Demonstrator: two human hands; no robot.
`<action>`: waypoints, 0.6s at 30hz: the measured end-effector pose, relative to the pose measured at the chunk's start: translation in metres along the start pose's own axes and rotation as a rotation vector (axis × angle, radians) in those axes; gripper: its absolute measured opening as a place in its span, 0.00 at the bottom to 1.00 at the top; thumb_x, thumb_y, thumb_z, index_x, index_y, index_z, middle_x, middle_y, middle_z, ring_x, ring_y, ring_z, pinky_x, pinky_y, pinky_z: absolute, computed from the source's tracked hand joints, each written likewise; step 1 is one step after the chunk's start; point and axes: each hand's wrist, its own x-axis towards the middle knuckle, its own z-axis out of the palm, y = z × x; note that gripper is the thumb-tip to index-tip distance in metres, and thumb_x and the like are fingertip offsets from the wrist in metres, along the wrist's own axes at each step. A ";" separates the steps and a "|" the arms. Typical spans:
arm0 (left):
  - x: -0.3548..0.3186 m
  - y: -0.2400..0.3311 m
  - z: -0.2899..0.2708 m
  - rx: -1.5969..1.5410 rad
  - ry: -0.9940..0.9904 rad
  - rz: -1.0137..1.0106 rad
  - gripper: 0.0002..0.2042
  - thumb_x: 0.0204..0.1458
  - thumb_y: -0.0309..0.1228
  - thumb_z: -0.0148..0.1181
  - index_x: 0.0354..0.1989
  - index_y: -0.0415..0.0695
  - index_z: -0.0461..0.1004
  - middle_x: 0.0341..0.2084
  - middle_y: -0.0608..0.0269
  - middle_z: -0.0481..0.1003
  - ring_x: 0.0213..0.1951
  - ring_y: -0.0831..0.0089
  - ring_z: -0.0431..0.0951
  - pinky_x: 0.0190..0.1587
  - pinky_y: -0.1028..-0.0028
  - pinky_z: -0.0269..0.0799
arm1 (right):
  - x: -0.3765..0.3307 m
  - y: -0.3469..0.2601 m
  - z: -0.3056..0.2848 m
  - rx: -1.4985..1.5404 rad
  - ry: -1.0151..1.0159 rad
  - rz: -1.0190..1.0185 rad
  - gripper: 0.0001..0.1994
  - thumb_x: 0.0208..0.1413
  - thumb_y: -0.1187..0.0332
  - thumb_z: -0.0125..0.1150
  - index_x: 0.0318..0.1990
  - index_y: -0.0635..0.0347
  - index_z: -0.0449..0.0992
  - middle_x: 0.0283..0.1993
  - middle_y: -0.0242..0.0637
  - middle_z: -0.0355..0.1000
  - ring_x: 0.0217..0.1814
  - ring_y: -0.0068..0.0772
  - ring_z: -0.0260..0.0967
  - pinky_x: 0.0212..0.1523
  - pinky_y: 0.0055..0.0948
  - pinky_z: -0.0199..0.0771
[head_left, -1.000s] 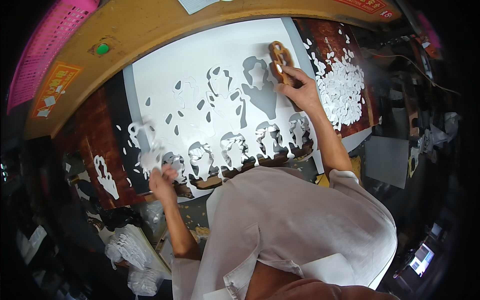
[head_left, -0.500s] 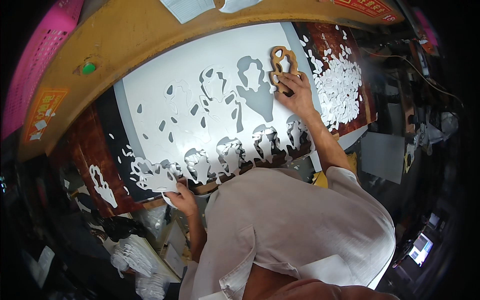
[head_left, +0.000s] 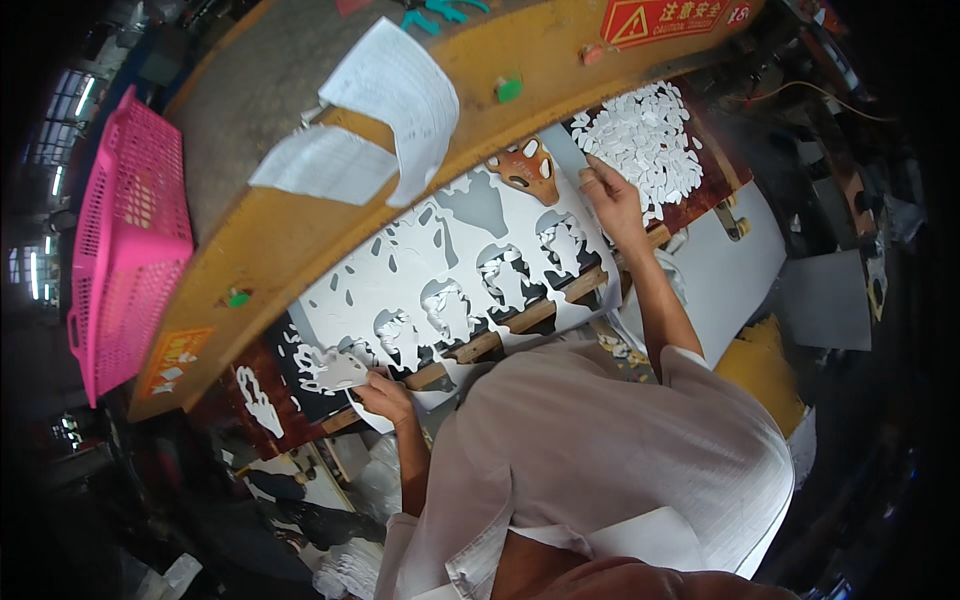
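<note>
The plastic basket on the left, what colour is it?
Bright pink, an openwork mesh basket, clearest in the head view.

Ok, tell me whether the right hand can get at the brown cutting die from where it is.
Probably yes: the right hand rests on the white sheet just beside the brown cutting die, nothing lying between them.

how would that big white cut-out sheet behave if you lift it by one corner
The white sheet is probably floppy: it is thin and full of cut-out holes, and its edge curls by the left hand. Narrow strips between holes look apt to tear. Likely light for its size.
</note>
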 end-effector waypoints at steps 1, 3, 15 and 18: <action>0.000 -0.006 0.004 -0.168 -0.028 -0.034 0.11 0.65 0.34 0.47 0.40 0.37 0.69 0.31 0.59 0.77 0.34 0.67 0.75 0.44 0.67 0.74 | -0.010 -0.010 0.002 0.017 0.010 -0.103 0.22 0.68 0.66 0.65 0.64 0.70 0.76 0.50 0.37 0.81 0.48 0.22 0.76 0.52 0.26 0.77; -0.001 -0.014 0.002 -0.216 -0.008 0.086 0.10 0.65 0.33 0.47 0.40 0.38 0.66 0.29 0.60 0.75 0.33 0.68 0.73 0.42 0.67 0.72 | -0.028 -0.037 0.012 -0.048 0.028 -0.266 0.28 0.68 0.68 0.63 0.72 0.69 0.66 0.55 0.45 0.80 0.49 0.32 0.78 0.54 0.30 0.78; 0.001 -0.019 -0.015 0.152 0.064 0.187 0.16 0.65 0.37 0.48 0.39 0.32 0.70 0.31 0.40 0.80 0.36 0.43 0.81 0.45 0.51 0.74 | -0.111 -0.017 0.003 -0.512 -0.201 -0.596 0.18 0.63 0.65 0.65 0.58 0.60 0.79 0.46 0.45 0.80 0.53 0.53 0.75 0.59 0.49 0.72; -0.001 -0.012 -0.019 0.105 0.041 0.203 0.16 0.65 0.38 0.48 0.40 0.33 0.70 0.28 0.43 0.81 0.32 0.43 0.81 0.43 0.50 0.74 | -0.120 0.011 0.000 -0.629 -0.259 -0.807 0.05 0.57 0.63 0.68 0.34 0.51 0.85 0.40 0.34 0.79 0.48 0.45 0.74 0.59 0.44 0.68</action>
